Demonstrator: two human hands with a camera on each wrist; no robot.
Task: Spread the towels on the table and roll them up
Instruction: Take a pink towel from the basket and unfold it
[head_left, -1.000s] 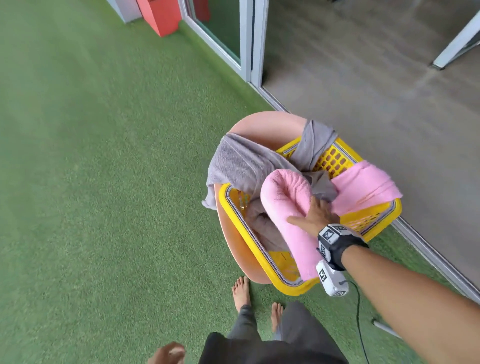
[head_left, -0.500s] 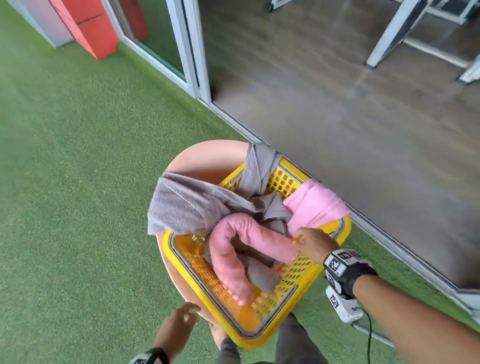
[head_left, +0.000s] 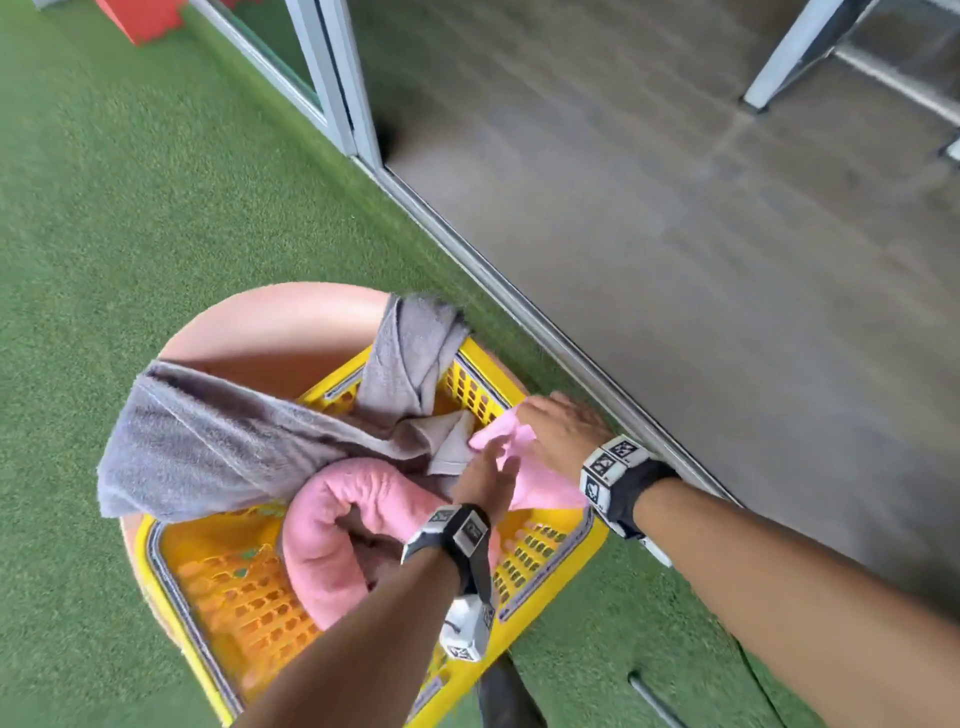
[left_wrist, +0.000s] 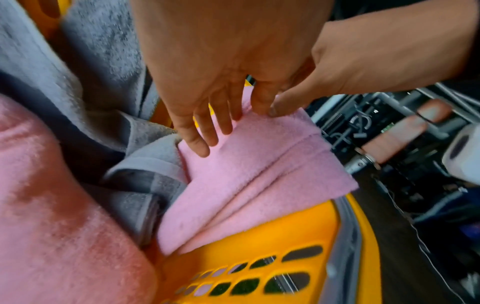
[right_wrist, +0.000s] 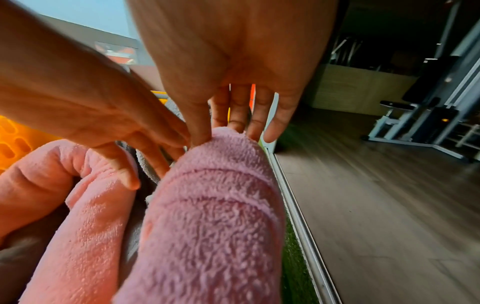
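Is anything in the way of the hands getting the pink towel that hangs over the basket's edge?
No. Both the left hand and right hand already touch the pink towel at its top edge. The grey towel lies beside it in the yellow basket, not over it.

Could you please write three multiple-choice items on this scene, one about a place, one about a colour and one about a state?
1. Where does the yellow basket stand?
A. on a pinkish round stool on green turf
B. on the wooden floor indoors
C. on a white table

2. What colour is the towel that both hands are at?
A. grey
B. pink
C. blue

3. How does the grey towel lie?
A. rolled up tight
B. folded flat on the floor
C. draped over the basket's rim

Answers:
1 A, the pinkish round stool shows under the basket, with turf around it.
2 B, the left hand and right hand meet on the pink towel.
3 C, it hangs loose across the rim.
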